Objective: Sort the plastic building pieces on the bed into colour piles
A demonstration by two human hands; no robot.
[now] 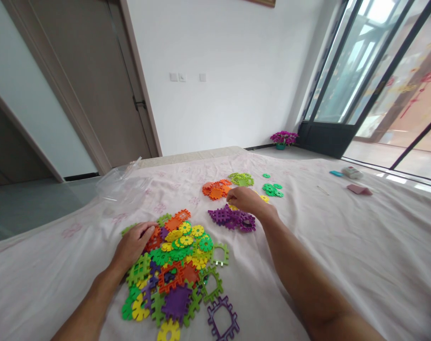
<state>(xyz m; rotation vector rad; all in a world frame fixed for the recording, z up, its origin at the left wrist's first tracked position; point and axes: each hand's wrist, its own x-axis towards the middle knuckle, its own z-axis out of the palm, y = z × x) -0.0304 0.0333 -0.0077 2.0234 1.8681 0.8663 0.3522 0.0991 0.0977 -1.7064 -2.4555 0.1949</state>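
Note:
A mixed heap of coloured plastic interlocking pieces point(179, 270) lies on a pale sheet point(343, 246). My left hand point(135, 244) rests on the heap's left edge, fingers curled over an orange piece. My right hand point(245, 199) reaches farther out, fingers pinched on a small yellow piece point(233, 207) just above a purple pile point(232, 218). Sorted piles lie beyond: orange point(216, 189), light green point(241, 179) and dark green gears point(272, 189).
A clear plastic bag point(121, 182) lies at the sheet's far left. A pink object point(359, 190), a small white box point(352, 172) and a blue item point(336, 174) sit at the right. A door, a flower pot point(283, 139) and glass sliding doors stand beyond.

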